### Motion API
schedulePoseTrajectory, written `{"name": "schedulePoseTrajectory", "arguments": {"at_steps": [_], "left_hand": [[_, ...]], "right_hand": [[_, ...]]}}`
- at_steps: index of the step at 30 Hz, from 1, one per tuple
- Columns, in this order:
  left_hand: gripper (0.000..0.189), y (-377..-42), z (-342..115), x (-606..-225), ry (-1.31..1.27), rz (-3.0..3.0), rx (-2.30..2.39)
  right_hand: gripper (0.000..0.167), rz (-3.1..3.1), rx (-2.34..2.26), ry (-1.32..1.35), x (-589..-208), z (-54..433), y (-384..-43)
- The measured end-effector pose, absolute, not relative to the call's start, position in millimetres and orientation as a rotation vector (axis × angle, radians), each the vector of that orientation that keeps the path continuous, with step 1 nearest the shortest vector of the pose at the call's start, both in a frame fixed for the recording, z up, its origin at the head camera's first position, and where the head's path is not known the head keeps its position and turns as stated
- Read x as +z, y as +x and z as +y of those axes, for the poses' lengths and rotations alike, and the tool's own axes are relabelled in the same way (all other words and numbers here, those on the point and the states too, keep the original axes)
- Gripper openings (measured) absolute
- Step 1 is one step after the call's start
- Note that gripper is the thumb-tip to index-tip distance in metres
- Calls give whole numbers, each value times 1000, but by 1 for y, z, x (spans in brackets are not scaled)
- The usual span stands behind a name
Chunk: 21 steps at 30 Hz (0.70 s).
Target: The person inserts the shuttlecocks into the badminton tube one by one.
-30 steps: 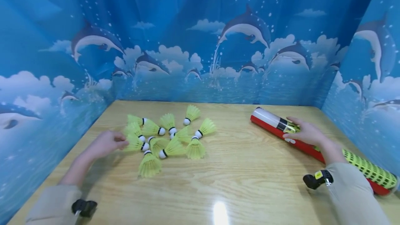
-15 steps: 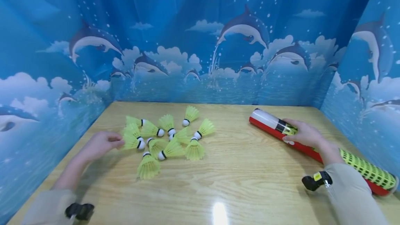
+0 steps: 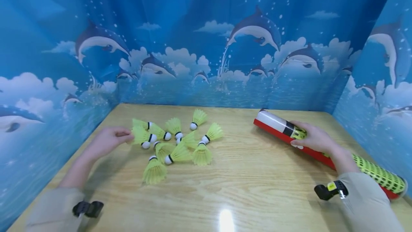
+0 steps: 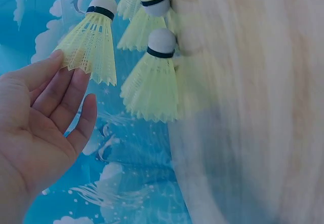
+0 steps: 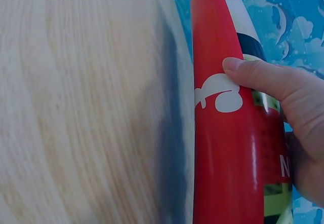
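Note:
My left hand pinches a yellow-green shuttlecock by the rim of its skirt, between thumb and fingers. In the left wrist view that shuttlecock is off the table, its white cork pointing away from the palm. Several other shuttlecocks lie in a loose cluster just right of this hand. On the right, my right hand grips a red, white and green shuttlecock tube, thumb over the red side and fingers round the far side, mostly hidden. The tube's white end points to the far left.
The wooden table spans the view between the two hands. A blue dolphin-print curtain borders its back and both sides. The tube's near end reaches the right side of the table.
The left hand has raised the pinched shuttlecock and shifted it slightly over its neighbour. The right hand stays on the tube, whose white end has moved slightly left.

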<state>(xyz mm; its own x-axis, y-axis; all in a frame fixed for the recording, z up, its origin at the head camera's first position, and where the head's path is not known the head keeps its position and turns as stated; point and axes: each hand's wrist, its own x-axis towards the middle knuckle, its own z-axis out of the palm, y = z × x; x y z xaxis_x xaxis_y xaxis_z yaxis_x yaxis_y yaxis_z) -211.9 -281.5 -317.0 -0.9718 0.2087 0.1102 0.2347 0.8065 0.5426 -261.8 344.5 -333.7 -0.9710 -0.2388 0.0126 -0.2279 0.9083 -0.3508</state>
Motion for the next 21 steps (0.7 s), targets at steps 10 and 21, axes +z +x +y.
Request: {"name": "schedulePoseTrajectory", "arguments": {"at_steps": [10,21], "left_hand": [[46,-218,-257,-305,-369,-2936,-965],[47,-228,-235,-299,-373,-2917,-1037]], "right_hand": [[84,3065,-582,-431,-321,333,-254],[81,3131,-547,-633,-310,314,-245]]}}
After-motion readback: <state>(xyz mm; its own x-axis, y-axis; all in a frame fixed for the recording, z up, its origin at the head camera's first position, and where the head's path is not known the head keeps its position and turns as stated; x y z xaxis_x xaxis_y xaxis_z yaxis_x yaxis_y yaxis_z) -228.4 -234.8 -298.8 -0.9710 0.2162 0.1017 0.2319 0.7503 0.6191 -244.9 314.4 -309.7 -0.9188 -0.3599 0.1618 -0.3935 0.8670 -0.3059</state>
